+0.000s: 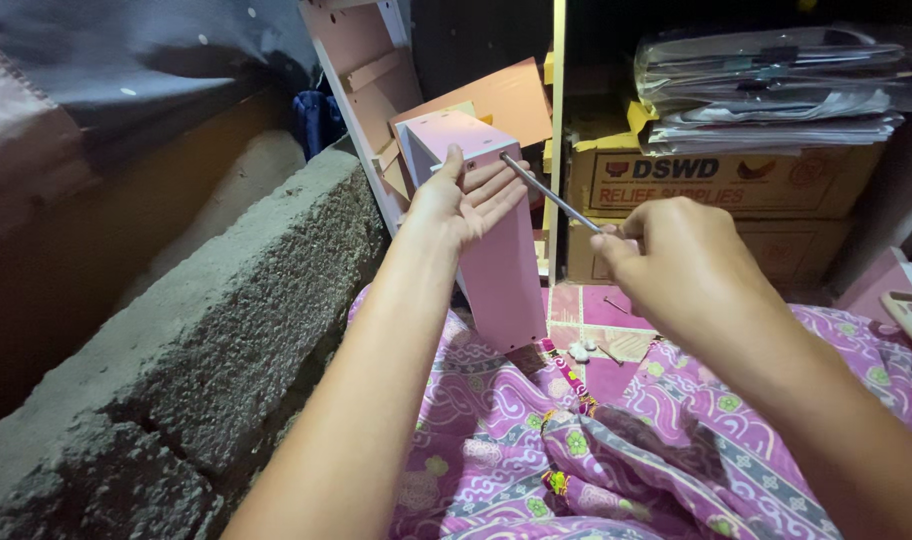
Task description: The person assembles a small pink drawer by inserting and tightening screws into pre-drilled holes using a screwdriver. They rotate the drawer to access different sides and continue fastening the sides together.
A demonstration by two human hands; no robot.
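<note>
Left hand [463, 200] braces the upright pale-pink rectangular wooden panel [496, 270] near its top edge, fingers spread flat against it. Right hand [676, 255] is clenched on a slim grey metal screwdriver [551, 193], tip meeting the panel's top corner. Fastening appears under way, not finished; small white fittings [581, 350] lie unused on the pink floor tiles [616, 305].

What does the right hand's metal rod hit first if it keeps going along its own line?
The right hand holds a thin metal rod pointing up-left. Its tip already sits at the top edge of the pink panel that the left hand steadies, so the panel comes first; exact contact depth is unclear.
</note>
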